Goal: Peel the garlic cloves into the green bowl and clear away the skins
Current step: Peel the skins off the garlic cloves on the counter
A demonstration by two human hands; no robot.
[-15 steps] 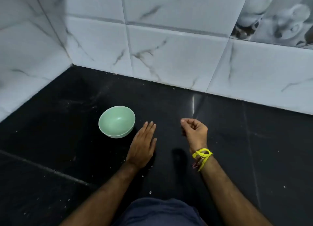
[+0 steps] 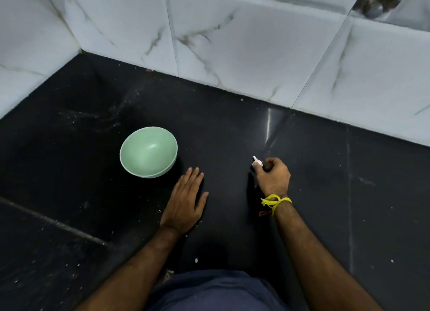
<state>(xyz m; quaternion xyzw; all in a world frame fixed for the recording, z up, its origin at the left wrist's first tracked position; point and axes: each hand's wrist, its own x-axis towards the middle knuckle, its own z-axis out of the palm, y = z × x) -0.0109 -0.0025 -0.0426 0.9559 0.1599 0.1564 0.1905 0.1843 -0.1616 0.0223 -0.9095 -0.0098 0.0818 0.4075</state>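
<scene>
resting flat on black counter [image 2: 232, 124], left hand [image 2: 186, 199] beside green bowl [image 2: 149, 151].

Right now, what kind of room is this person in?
Probably a kitchen corner: a black stone countertop meets white marble-look wall tiles, a green bowl sits on it, and the right hand pinches a garlic clove.

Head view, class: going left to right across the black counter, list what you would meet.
green bowl → left hand, lying flat → garlic clove → right hand pinching it → yellow thread at that wrist.
</scene>
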